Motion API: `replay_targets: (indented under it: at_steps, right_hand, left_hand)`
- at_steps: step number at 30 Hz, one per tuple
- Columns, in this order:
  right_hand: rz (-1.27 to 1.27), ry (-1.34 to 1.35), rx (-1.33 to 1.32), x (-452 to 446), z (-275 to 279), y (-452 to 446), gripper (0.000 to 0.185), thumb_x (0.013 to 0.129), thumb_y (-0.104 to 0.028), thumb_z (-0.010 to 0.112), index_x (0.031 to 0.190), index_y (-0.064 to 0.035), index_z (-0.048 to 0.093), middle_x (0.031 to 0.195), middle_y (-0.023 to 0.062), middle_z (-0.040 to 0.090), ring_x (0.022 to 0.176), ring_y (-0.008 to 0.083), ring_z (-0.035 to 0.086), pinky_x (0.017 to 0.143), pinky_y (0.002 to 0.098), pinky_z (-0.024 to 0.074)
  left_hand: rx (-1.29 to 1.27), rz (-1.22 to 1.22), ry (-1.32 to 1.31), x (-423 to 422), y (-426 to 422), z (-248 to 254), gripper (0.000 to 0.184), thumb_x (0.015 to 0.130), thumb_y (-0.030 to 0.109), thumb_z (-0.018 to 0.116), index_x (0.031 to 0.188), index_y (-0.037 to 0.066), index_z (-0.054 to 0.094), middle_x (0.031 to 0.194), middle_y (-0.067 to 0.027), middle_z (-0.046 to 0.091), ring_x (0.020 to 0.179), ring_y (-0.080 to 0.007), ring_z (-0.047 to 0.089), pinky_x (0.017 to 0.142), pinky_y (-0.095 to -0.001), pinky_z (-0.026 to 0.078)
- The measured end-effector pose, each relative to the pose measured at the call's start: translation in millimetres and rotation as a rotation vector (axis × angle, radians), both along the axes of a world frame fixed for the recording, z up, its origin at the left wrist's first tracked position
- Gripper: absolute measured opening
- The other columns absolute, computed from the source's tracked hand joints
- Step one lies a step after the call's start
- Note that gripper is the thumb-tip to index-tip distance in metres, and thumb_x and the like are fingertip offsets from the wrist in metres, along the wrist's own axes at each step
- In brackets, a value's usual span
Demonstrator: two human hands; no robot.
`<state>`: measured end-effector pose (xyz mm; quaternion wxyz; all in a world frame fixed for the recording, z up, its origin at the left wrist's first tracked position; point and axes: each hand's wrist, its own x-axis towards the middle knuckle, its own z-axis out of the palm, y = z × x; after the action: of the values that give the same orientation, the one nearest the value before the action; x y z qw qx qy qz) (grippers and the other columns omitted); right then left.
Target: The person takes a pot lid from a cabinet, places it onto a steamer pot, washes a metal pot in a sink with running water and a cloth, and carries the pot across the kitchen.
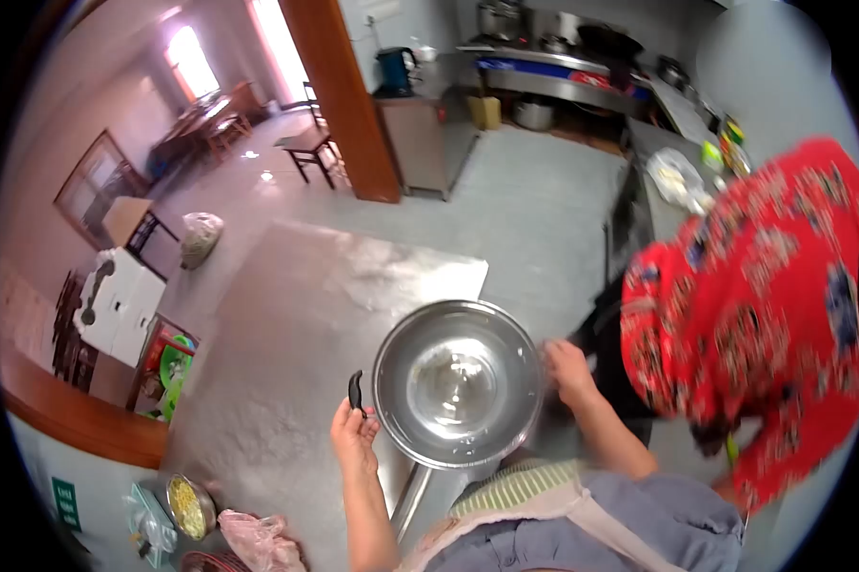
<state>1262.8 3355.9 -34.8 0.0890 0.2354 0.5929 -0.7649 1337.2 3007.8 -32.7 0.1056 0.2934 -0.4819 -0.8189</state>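
Note:
A wide steel pan (pixel 458 384) is tilted toward me over the front edge of the steel table (pixel 286 334), its inside shiny and wet-looking. My left hand (pixel 355 434) is closed on the black side handle at the pan's left. At the pan's right rim is my right hand (pixel 568 370), with its fingers curled; the handle on that side is hidden behind them. A striped apron (pixel 515 491) shows just below the pan.
A person in a red floral top (pixel 763 315) leans close on my right, beside a counter holding a plastic bag (pixel 675 178). A bowl of yellow pieces (pixel 191 507) and a pink bag (pixel 258 541) sit at lower left. A stove (pixel 563 62) stands at the back.

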Motion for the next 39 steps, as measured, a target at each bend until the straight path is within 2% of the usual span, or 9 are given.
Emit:
replay_targets:
  at_steps: [8, 13, 19, 22, 30, 33, 37, 39]
  right_hand:
    - [0.239, -0.029, -0.055, -179.1, 0.5, -30.6, 0.015, 0.088, -0.016, 0.051, 0.091, -0.0027, 0.057, 0.059, -0.0021, 0.040, 0.042, 0.0062, 0.031, 0.041, 0.0250, 0.0261]
    - [0.312, -0.028, -0.035, -261.0, -9.4, -51.1, 0.015, 0.088, -0.014, 0.051, 0.091, -0.0015, 0.057, 0.060, -0.0012, 0.041, 0.042, 0.0069, 0.031, 0.040, 0.0261, 0.0258]
    - [0.388, -0.080, -0.052, -352.0, -11.5, -65.9, 0.017, 0.088, -0.016, 0.050, 0.094, -0.0009, 0.057, 0.060, -0.0024, 0.041, 0.042, 0.0061, 0.031, 0.041, 0.0250, 0.0265]
    - [0.436, -0.070, -0.049, -398.7, -13.6, -63.2, 0.018, 0.088, -0.017, 0.051, 0.095, -0.0014, 0.057, 0.061, -0.0020, 0.043, 0.043, 0.0063, 0.032, 0.041, 0.0253, 0.0274]
    - [0.521, -0.083, -0.025, -523.5, -4.6, -48.5, 0.021, 0.091, -0.020, 0.051, 0.098, -0.0014, 0.057, 0.063, -0.0012, 0.043, 0.045, 0.0071, 0.033, 0.043, 0.0258, 0.0295]
    - [0.496, -0.028, -0.058, -568.6, -31.0, -29.8, 0.021, 0.091, -0.020, 0.051, 0.098, -0.0014, 0.057, 0.063, -0.0014, 0.042, 0.046, 0.0073, 0.033, 0.044, 0.0255, 0.0295]
    - [0.392, -0.064, -0.041, -609.6, -36.9, 3.1, 0.021, 0.091, -0.021, 0.050, 0.097, -0.0014, 0.057, 0.063, -0.0018, 0.042, 0.047, 0.0075, 0.033, 0.044, 0.0253, 0.0293]
    - [0.464, 0.044, 0.045, -636.7, -62.3, 26.7, 0.021, 0.091, -0.021, 0.051, 0.097, -0.0014, 0.057, 0.063, -0.0017, 0.042, 0.047, 0.0076, 0.033, 0.044, 0.0252, 0.0289]
  left_hand:
    - [0.009, 0.191, 0.023, -106.4, -13.0, 9.0, 0.036, 0.088, 0.004, 0.052, 0.123, 0.000, 0.051, 0.083, -0.0082, 0.063, 0.067, -0.0149, 0.060, 0.063, -0.0277, 0.051]
    - [0.013, 0.254, 0.033, -160.2, -21.2, 4.4, 0.037, 0.087, 0.005, 0.053, 0.123, -0.001, 0.051, 0.083, -0.0083, 0.063, 0.070, -0.0158, 0.060, 0.065, -0.0301, 0.050]
    - [-0.011, 0.320, -0.021, -223.2, -23.4, 6.3, 0.031, 0.088, 0.004, 0.050, 0.118, 0.000, 0.054, 0.083, -0.0073, 0.062, 0.069, -0.0149, 0.059, 0.065, -0.0285, 0.049]
    - [-0.030, 0.365, -0.049, -261.2, -10.0, 8.0, 0.029, 0.089, 0.006, 0.049, 0.117, 0.003, 0.055, 0.082, -0.0052, 0.061, 0.070, -0.0143, 0.059, 0.065, -0.0278, 0.049]
    - [-0.018, 0.502, -0.032, -362.0, 26.6, 2.7, 0.032, 0.088, 0.007, 0.050, 0.120, 0.001, 0.052, 0.084, -0.0054, 0.062, 0.071, -0.0149, 0.060, 0.065, -0.0284, 0.050]
    - [0.003, 0.456, 0.018, -410.5, 40.7, 1.6, 0.032, 0.089, 0.006, 0.049, 0.121, 0.001, 0.051, 0.084, -0.0057, 0.062, 0.071, -0.0145, 0.060, 0.065, -0.0286, 0.051]
    - [-0.037, 0.379, 0.015, -470.8, 64.8, 7.4, 0.034, 0.090, 0.006, 0.046, 0.123, 0.001, 0.051, 0.085, -0.0055, 0.061, 0.074, -0.0136, 0.060, 0.068, -0.0281, 0.049]
    - [-0.062, 0.313, -0.001, -499.3, 79.5, 3.2, 0.034, 0.090, 0.006, 0.045, 0.123, 0.001, 0.051, 0.086, -0.0051, 0.062, 0.074, -0.0146, 0.061, 0.068, -0.0276, 0.050]
